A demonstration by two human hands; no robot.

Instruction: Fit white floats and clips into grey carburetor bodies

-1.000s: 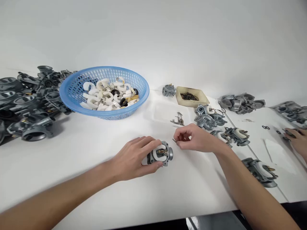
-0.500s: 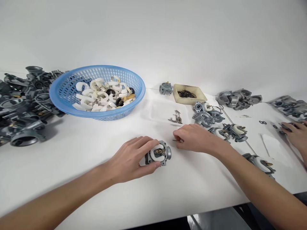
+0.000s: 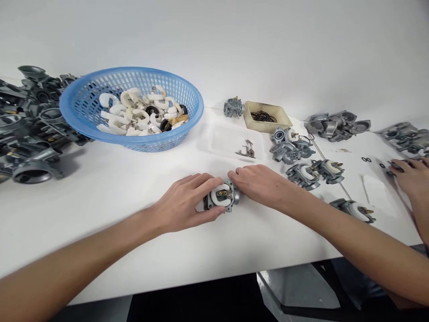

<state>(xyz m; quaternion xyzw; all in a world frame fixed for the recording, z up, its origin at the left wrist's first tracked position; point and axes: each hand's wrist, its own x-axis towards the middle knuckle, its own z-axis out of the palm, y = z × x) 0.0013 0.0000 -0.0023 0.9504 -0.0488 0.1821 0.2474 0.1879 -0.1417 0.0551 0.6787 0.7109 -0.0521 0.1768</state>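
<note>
On the white table, a carburetor body [image 3: 231, 206] lies with its bowl side up, and my left hand [image 3: 187, 201] grips it from the left. A white float [image 3: 217, 201] sits in it around brass jets, with my left thumb and fingers at the float's edges. My right hand [image 3: 258, 181] is at the carburetor's upper right, its fingertips pinched close to the rim. The thin pin seen in that pinch a moment earlier is hidden behind the fingers now. Small metal pins [image 3: 247, 150] lie in a pile on a clear tray [image 3: 221, 143] beyond my hands.
A blue basket [image 3: 134, 139] of floats stands at the back left, beside piled carburetor bodies [image 3: 36, 129]. A cream box [image 3: 271, 127] holds black rings. Several carburetors with floats [image 3: 303, 176] lie to the right. Another person's hand [image 3: 410, 176] is at the right edge.
My right hand has moved left, from beside the carburetor to its rim, with the pin going out of sight. My left hand keeps its hold. The camera view has tilted down.
</note>
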